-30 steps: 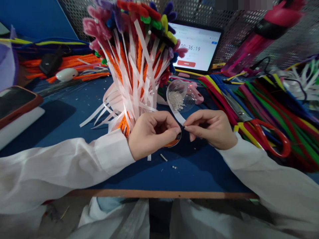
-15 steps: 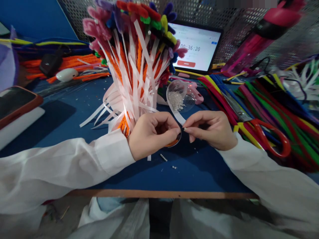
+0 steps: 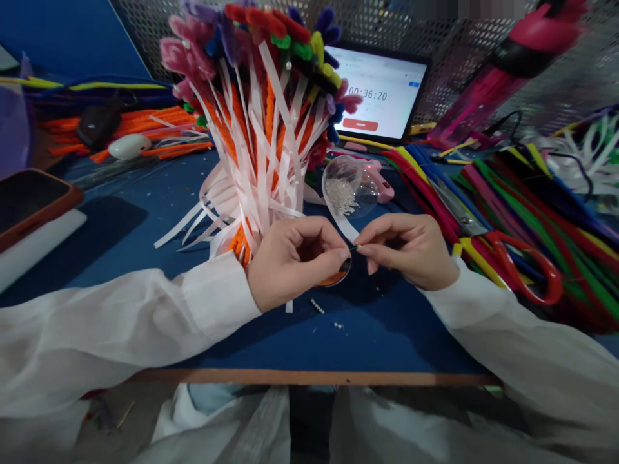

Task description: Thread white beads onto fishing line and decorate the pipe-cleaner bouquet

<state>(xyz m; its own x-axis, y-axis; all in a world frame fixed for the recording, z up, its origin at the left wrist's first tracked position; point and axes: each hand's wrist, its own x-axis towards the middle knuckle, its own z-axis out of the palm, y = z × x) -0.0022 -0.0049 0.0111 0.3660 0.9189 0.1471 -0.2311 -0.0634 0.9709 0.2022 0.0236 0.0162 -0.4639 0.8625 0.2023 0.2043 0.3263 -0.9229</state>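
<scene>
Right hand (image 3: 414, 250) pinches a dark sliver (image 3: 354, 247) — probably light, best nipped by its end — left hand (image 3: 297, 261) curled narrow, hold unclear!

Slender dark piece (image 3: 355, 247), small, its extent largely hidden, held in a pinch on the near side of the clear bead dish (image 3: 366, 201). Orange-and-black object (image 3: 334, 280), curved-edged, mostly covered, lies likewise nearer than the dish.
</scene>
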